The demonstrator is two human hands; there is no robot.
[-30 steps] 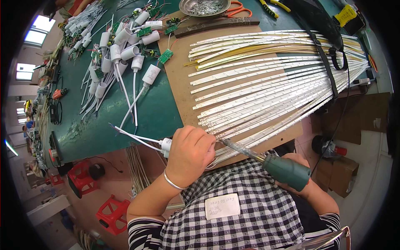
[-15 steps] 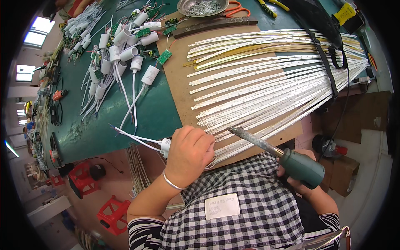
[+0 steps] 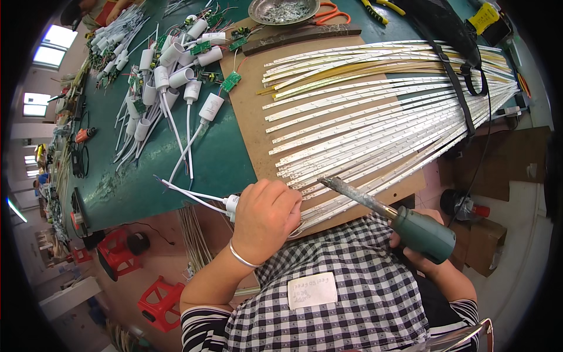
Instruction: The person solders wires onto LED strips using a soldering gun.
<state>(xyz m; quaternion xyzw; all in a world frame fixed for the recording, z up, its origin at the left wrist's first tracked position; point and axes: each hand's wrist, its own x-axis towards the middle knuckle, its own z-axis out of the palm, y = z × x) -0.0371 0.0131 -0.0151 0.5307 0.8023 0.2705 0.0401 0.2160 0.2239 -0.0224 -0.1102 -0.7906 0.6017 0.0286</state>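
Note:
My left hand (image 3: 267, 214) is closed at the near edge of the board, with a bracelet on its wrist. Out of its left side pokes a white cylindrical end cap (image 3: 231, 205) with a white cable; the hand hides the rest of it. My fingertips are beside the near ends of long white LED strips (image 3: 352, 141), and what they pinch there is hidden. My right hand (image 3: 417, 258), partly covered by the tool, grips the green handle of a soldering iron (image 3: 422, 234). The iron's dark tip points up and left, over the strips just right of my left hand.
Many white end caps (image 3: 171, 54) with cables and green circuit boards (image 3: 231, 81) are heaped on the green table (image 3: 234, 144). Beyond the brown board (image 3: 249, 111) stand a metal bowl (image 3: 284, 12) and orange scissors (image 3: 333, 13). A black strap (image 3: 457, 88) crosses the strips. Red stools (image 3: 161, 302) stand below.
Hardly anything differs. The soldering iron has shifted very slightly to the left, and my left hand stays in place.

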